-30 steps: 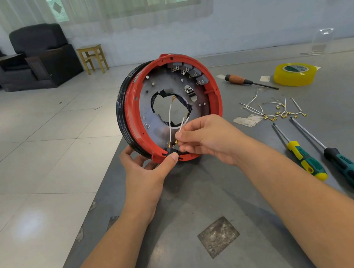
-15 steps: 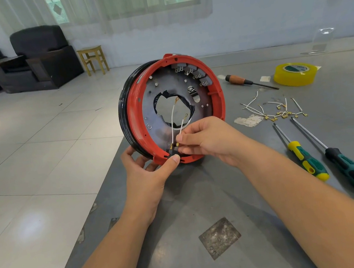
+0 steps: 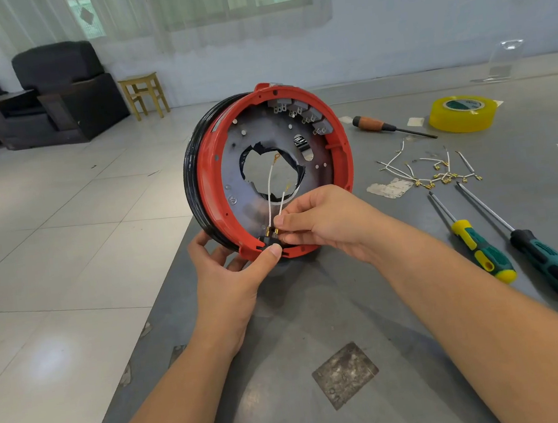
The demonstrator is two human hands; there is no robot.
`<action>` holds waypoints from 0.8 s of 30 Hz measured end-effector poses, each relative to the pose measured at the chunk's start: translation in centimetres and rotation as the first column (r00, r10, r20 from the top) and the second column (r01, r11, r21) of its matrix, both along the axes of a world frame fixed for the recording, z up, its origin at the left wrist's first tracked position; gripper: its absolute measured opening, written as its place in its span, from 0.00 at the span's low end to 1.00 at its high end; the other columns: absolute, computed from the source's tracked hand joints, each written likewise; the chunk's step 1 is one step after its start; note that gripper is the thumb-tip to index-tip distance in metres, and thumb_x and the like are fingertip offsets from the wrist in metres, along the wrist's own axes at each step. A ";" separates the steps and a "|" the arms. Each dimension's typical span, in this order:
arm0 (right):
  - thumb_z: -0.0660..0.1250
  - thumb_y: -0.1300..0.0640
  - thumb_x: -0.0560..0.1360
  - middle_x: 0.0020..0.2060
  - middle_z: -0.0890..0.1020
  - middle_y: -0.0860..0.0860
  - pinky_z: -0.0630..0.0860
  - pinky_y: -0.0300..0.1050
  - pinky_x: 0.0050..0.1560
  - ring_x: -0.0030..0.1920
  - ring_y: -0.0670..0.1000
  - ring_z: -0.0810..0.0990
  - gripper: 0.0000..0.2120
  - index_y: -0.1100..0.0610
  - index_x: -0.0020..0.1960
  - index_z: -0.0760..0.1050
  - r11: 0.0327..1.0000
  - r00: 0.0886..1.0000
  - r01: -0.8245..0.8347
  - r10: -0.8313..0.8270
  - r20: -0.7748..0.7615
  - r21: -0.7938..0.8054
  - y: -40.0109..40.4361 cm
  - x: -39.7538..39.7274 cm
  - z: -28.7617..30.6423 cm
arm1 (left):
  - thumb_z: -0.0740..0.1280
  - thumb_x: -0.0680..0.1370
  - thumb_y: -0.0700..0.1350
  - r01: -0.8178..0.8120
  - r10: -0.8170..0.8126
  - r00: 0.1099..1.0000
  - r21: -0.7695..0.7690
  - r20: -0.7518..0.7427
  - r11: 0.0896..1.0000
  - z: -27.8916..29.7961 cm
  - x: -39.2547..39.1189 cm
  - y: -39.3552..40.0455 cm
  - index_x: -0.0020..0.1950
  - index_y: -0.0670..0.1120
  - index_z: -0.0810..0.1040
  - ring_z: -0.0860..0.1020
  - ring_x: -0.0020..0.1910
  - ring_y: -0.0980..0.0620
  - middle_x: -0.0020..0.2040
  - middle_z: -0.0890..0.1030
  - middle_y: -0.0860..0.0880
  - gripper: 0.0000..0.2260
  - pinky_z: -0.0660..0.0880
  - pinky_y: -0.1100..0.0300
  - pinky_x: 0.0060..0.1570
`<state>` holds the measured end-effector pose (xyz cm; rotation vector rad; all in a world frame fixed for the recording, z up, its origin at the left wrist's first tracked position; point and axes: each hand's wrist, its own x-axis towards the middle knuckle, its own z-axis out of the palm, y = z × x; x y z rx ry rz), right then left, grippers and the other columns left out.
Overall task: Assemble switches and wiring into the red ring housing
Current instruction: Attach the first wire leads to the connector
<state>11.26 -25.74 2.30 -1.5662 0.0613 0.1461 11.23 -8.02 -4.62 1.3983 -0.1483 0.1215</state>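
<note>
Standing on grey table (image 3: 318, 312): red ring housing (image 3: 209, 184).

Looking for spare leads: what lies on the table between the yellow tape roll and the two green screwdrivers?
In the head view, a loose bunch of white wires with brass terminals lies between the tape roll and the screwdrivers.

The right hand (image 3: 321, 220) is covering the bottom rim of the red ring housing (image 3: 342, 154) and hiding its own fingertips. A small black switch (image 3: 267, 241) is peeking out between both hands, mostly concealed by the left hand (image 3: 230, 280). Right of the hands, the loose wire terminals (image 3: 442, 175) are looking too small to tell apart. Both forearms are running off the bottom edge.
</note>
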 end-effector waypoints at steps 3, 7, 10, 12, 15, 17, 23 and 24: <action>0.72 0.65 0.78 0.37 0.85 0.54 0.83 0.37 0.47 0.39 0.48 0.85 0.05 0.62 0.43 0.82 1.000 1.000 -0.002 0.002 -0.003 -0.004 0.0 0.0 0.0 | 0.86 0.58 0.52 -0.006 0.006 1.000 -0.003 0.001 1.000 0.1 -0.1 -0.1 0.66 0.59 0.68 0.87 0.55 0.48 0.58 0.84 0.51 0.42 0.83 0.52 0.56; 0.73 0.65 0.78 0.37 0.85 0.54 0.84 0.38 0.47 0.38 0.47 0.85 0.06 0.62 0.42 0.82 1.000 1.000 -0.003 0.003 -0.007 -0.012 0.0 0.0 0.0 | 0.85 0.58 0.52 -0.002 0.002 1.000 -0.003 0.006 1.000 0.4 -0.3 -0.1 0.67 0.58 0.68 0.87 0.55 0.48 0.60 0.83 0.49 0.43 0.83 0.55 0.55; 0.73 0.65 0.77 0.39 0.84 0.56 0.84 0.38 0.48 0.39 0.49 0.84 0.06 0.62 0.42 0.81 1.000 1.000 -0.006 0.006 -0.006 -0.007 0.0 0.0 0.0 | 0.85 0.59 0.51 -0.002 0.002 1.000 -0.002 0.009 1.000 0.5 -0.4 -0.1 0.65 0.59 0.68 0.87 0.55 0.49 0.60 0.84 0.49 0.41 0.83 0.59 0.52; 0.73 0.65 0.77 0.37 0.84 0.55 0.84 0.38 0.47 0.38 0.48 0.84 0.06 0.62 0.41 0.81 1.000 1.000 -0.011 0.011 -0.006 -0.007 0.0 0.0 0.0 | 0.85 0.62 0.47 -0.001 0.001 1.000 0.005 0.011 1.000 0.5 -0.5 -0.1 0.65 0.60 0.68 0.87 0.55 0.49 0.60 0.83 0.49 0.39 0.83 0.60 0.52; 0.73 0.65 0.77 0.37 0.84 0.54 0.84 0.38 0.48 0.38 0.48 0.84 0.05 0.62 0.42 0.82 1.000 1.000 -0.011 0.011 -0.005 -0.012 0.0 0.0 0.0 | 0.84 0.63 0.45 -0.005 0.005 1.000 0.006 0.009 1.000 0.5 -0.5 -0.1 0.65 0.60 0.68 0.87 0.54 0.50 0.60 0.83 0.49 0.37 0.82 0.62 0.50; 0.73 0.64 0.77 0.38 0.84 0.55 0.84 0.39 0.50 0.39 0.49 0.85 0.04 0.62 0.43 0.82 1.000 1.000 -0.012 0.012 -0.003 -0.021 0.0 0.0 -0.1 | 0.83 0.64 0.45 -0.013 0.013 1.000 0.007 0.010 1.000 0.5 -0.5 -0.1 0.64 0.59 0.68 0.87 0.53 0.50 0.59 0.83 0.50 0.36 0.82 0.63 0.50; 0.74 0.63 0.77 0.38 0.84 0.55 0.84 0.44 0.55 0.42 0.50 0.85 0.05 0.61 0.42 0.83 0.997 1.000 -0.001 0.001 0.002 -0.073 0.3 0.1 -0.1 | 0.84 0.64 0.45 -0.017 0.017 1.000 0.008 -0.007 1.000 0.5 -0.5 0.0 0.66 0.58 0.68 0.87 0.53 0.50 0.60 0.83 0.49 0.37 0.82 0.63 0.49; 0.74 0.63 0.77 0.37 0.85 0.54 0.84 0.44 0.55 0.41 0.50 0.85 0.05 0.60 0.42 0.83 0.997 1.000 0.002 -0.002 0.003 -0.081 0.4 0.1 -0.1 | 0.84 0.64 0.45 -0.018 0.018 1.000 0.006 -0.010 1.000 0.5 -0.5 0.0 0.66 0.58 0.68 0.87 0.53 0.51 0.59 0.84 0.49 0.37 0.82 0.63 0.49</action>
